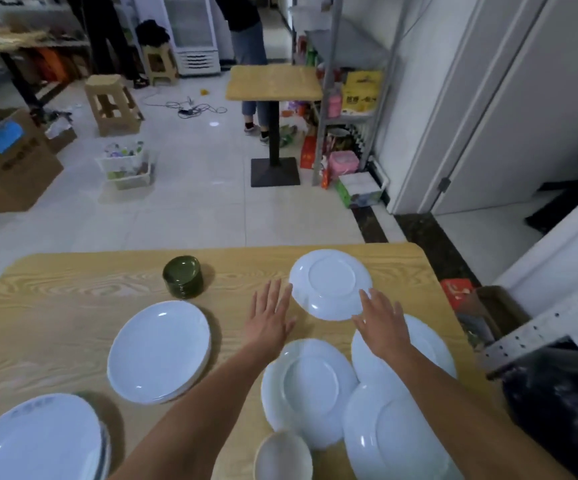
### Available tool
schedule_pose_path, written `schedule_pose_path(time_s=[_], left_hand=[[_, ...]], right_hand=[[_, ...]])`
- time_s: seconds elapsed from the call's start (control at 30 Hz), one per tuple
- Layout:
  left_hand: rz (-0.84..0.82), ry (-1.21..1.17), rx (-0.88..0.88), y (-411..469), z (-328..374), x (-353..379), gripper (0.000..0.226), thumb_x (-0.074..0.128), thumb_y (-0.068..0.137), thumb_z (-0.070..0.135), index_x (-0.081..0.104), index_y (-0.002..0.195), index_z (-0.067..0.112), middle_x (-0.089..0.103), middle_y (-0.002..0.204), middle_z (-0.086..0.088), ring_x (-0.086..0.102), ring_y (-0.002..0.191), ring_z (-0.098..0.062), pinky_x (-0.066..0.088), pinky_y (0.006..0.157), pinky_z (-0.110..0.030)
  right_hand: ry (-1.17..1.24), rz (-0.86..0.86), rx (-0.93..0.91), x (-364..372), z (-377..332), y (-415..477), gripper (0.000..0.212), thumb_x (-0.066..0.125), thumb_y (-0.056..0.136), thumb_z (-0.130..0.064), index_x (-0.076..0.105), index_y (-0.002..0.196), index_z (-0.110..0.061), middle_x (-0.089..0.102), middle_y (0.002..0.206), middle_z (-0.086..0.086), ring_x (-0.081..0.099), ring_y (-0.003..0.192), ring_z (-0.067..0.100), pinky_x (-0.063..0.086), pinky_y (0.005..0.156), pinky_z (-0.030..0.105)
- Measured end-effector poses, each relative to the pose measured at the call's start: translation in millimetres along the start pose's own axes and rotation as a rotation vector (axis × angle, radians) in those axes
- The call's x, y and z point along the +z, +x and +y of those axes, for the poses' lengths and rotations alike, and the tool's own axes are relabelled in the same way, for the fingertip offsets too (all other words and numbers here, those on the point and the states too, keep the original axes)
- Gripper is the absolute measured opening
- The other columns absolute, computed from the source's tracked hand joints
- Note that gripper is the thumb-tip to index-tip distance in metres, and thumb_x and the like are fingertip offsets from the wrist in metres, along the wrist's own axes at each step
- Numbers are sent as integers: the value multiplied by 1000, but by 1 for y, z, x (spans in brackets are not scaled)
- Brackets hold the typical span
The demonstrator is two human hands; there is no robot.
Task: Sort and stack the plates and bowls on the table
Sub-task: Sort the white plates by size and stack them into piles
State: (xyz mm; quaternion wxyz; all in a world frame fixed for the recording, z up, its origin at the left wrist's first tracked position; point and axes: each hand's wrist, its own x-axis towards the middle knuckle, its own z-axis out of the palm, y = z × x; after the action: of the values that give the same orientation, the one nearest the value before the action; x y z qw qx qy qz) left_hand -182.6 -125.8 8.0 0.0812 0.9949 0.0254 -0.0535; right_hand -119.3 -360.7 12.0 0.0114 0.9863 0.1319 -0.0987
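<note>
Table (72,289): light wood grain, rounded far corners.
Far middle: green dish stack (181,277).
Far right: upturned white plate (330,280).
Left: oval plate stack (159,351); corner stack (38,441), near-left.
Near right: upturned centre plate (310,382); two overlapping plates (395,438); small bowl (282,457), possibly overlapping the centre plate's rim.

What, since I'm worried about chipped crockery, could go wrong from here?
1. The far plate lies bottom up, and the left hand and right hand are at its rim with straight fingers. The glossy rim may slip on lifting.
2. The right forearm passes over the overlapping plates near the person, so drawing back low could knock them.
3. Those plates rest partly on one another, so a nudge may slide them.
</note>
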Motion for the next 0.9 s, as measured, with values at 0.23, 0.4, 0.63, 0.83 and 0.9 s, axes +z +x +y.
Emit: schedule_pose_path(time_s=[0.23, 0.4, 0.63, 0.83, 0.9], left_hand=[[-115, -40, -48, 38, 67, 33, 69, 21, 99, 54, -11, 152, 26, -23, 159, -6, -19, 148, -28, -7, 119, -43], [-196, -141, -160, 59, 81, 43, 75, 23, 96, 61, -13, 152, 27, -23, 159, -8, -20, 147, -27, -5, 120, -43], [-305, -665, -528, 100, 81, 33, 90, 44, 92, 58, -6, 154, 16, -1, 161, -16, 6, 149, -33, 13, 121, -43], [-155, -1176, -810, 126, 74, 36, 83, 60, 90, 44, 16, 152, 13, 29, 153, -13, 34, 138, -34, 32, 114, -48], [-111, -1267, -868, 133, 70, 39, 73, 61, 89, 42, 27, 148, 15, 38, 148, -12, 38, 134, -35, 35, 111, -52]], right_hand=[[101, -117, 199, 13, 80, 6, 63, 25, 100, -50, 13, 153, -17, 10, 161, 5, 10, 148, 24, 14, 117, 47], [242, -239, 241, 18, 96, 29, 65, 23, 100, -51, 8, 153, -19, 2, 161, 5, 3, 149, 25, 11, 118, 50], [437, -391, 255, 27, 79, 74, 64, 30, 96, -54, 13, 152, -28, 4, 161, 6, 1, 148, 29, 8, 117, 49], [643, -438, 307, 25, 61, 117, 64, 39, 93, -52, 23, 150, -27, 18, 158, 7, 8, 146, 32, 8, 120, 44], [726, -452, 354, 24, 59, 128, 65, 41, 94, -52, 19, 151, -29, 13, 159, 10, 5, 146, 32, 8, 120, 43]])
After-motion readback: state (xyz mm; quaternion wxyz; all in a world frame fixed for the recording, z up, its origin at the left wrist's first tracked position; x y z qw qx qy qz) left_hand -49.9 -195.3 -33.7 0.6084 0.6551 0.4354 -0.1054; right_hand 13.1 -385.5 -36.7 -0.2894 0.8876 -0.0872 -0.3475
